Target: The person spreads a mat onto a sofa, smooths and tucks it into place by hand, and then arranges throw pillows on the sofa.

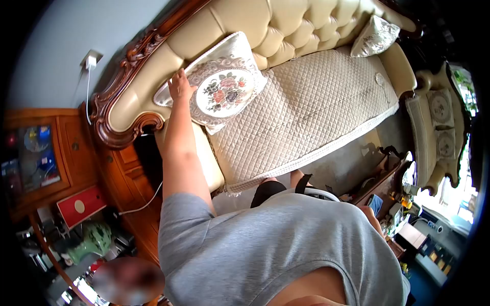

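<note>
My left hand (181,87) reaches out to a cushion (224,94) leaning at the left end of a cream sofa. Its fingers point toward the backrest and the thumb stands apart, over the cushion's left edge. The cushion is pale and shiny, with a flower bouquet in a white oval. It rests tilted against the backrest and the quilted seat cover (301,107). Part of my right arm (372,220) shows past my grey shirt, but the hand itself cannot be made out. A blue cloth-like thing (375,204) appears just beyond that arm.
A second cushion (376,36) leans at the sofa's far end. Carved wood (115,120) edges the near armrest. On the left stand a wooden cabinet (76,145) and a white plug with its cord (91,62). A cluttered table (380,176) and another sofa (421,145) are to the right.
</note>
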Tool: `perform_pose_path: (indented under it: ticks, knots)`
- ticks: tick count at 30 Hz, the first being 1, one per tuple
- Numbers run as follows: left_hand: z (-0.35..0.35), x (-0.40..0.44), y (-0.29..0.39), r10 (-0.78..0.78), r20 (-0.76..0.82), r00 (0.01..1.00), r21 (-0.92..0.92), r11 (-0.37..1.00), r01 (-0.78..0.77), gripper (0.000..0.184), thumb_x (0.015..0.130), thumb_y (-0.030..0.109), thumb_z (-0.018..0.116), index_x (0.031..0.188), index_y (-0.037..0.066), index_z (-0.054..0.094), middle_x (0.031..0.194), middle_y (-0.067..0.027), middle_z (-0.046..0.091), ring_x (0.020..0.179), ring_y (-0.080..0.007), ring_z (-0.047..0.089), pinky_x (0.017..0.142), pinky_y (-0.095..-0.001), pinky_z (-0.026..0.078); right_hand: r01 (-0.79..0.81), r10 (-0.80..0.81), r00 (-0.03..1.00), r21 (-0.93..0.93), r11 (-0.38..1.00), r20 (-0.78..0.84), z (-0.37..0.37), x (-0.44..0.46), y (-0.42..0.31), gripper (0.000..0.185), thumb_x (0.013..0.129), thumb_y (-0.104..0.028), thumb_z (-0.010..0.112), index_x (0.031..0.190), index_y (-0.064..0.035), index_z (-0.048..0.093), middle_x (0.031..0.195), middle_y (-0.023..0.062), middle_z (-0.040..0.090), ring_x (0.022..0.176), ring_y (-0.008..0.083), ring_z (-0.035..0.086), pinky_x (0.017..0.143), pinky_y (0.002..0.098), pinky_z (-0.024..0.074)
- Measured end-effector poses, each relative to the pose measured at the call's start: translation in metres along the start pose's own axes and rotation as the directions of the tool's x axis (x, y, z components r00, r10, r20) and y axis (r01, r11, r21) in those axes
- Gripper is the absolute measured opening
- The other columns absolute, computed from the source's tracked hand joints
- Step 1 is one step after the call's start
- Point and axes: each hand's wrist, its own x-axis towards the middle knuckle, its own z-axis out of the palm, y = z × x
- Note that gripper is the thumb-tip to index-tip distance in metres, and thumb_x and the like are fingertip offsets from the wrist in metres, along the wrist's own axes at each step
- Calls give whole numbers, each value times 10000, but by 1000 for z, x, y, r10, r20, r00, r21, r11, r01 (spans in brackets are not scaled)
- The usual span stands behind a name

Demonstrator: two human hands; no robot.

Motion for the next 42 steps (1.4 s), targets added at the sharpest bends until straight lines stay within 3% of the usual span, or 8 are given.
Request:
perform_pose_path:
  ticks: [2,11,21,22,26,32,40,42]
  knots:
    - [2,6,14,-37,6,999,10,999,37,819,628,420,834,1298,108,480,1282,-72,565,1235,-224,494,1112,-488,273,-285,347,938,568,772,-1,27,-23,12,122,871,-189,550,856,-128,656,655,33,595,571,152,571,452,333,445]
    - [-20,13,63,177,63,982,65,981,-181,326,735,345,760,979,152,665,1084,9,645,1073,-220,580,906,-465,440,-253,367,927,586,770,-81,67,-57,53,127,888,-133,558,992,-121,629,764,61,640,662,176,617,549,338,499]
    - [-5,18,76,-143,-165,976,-30,990,139,569,821,135,653,1352,214,464,1417,-81,431,1271,-278,440,1031,-493,368,-153,260,966,820,552,5,100,-27,156,272,905,-81,548,1175,-88,575,872,140,690,760,254,694,607,380,565]
    - [-9,10,84,-117,-202,972,51,990,129,624,840,55,586,1410,218,391,1467,-120,351,1308,-318,390,1050,-488,354,-232,319,939,446,865,-129,87,-65,89,290,902,-107,551,1190,-87,578,889,141,699,747,246,698,598,385,568]
    - [-2,-93,127,165,-414,895,-115,966,-231,760,808,7,579,1483,197,286,1481,-194,312,1335,-362,352,1081,-465,325,-139,215,966,415,899,-141,70,-29,110,237,886,-128,574,1111,-105,644,921,83,704,797,215,698,640,347,572]
    - [145,-337,152,-42,448,893,-121,987,107,816,794,101,566,1501,138,159,1453,-306,252,1350,-438,268,1122,-471,251,65,91,968,582,810,-234,32,14,105,198,879,-95,584,1058,-72,666,853,85,698,729,194,686,618,321,567]
    - [143,-425,250,15,653,757,-139,985,100,503,849,144,560,1326,74,415,1207,-217,517,1133,-340,494,910,-439,420,80,49,959,435,897,-278,-49,59,182,229,770,-135,641,981,-67,698,860,86,700,735,194,673,667,312,551]
    - [125,-405,290,82,667,740,-261,957,129,457,857,149,560,1291,66,447,1167,-197,544,1093,-320,520,875,-425,435,134,-257,900,-338,932,-352,-59,126,231,273,759,-174,645,1004,-66,694,898,126,699,817,270,676,760,366,539]
